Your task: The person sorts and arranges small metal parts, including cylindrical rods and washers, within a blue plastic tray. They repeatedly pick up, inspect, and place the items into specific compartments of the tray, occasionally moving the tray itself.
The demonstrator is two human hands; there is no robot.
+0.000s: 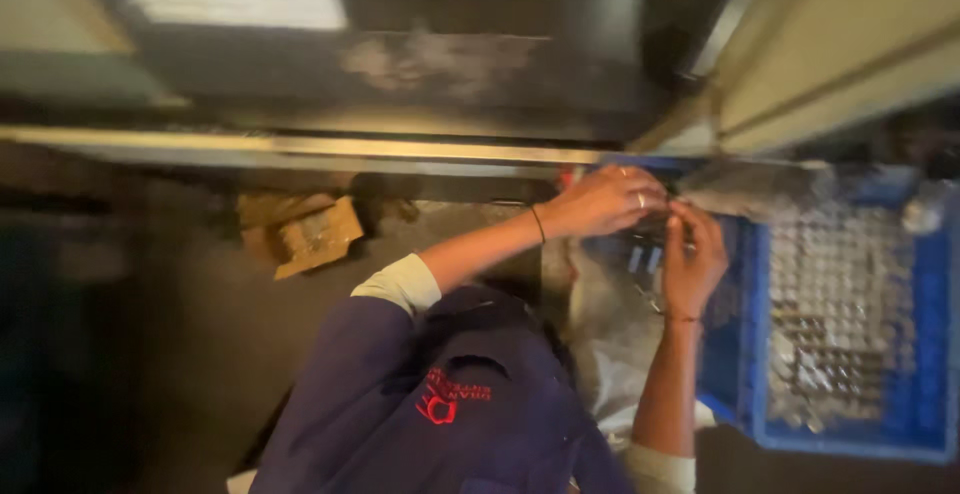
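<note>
My left hand (603, 201), with a ring and a dark wristband, reaches out to the near left corner of a blue plastic crate (930, 354). My right hand (692, 266), with a red thread on its wrist, comes up from below, and its fingertips meet the left hand's. Both hands pinch the top of a clear plastic bag (645, 259) with small dark pieces in it; blur hides the detail. The crate holds several rows of small shiny metal parts (840, 314). My dark blue shirt with pale cuffs fills the bottom of the view.
Crumpled clear plastic (600, 339) lies under my arms, beside the crate. A torn piece of brown cardboard (300, 234) lies on the dark floor to the left. A long metal rail (300, 146) runs across behind it, below a dark panel. A pale wall stands at the upper right.
</note>
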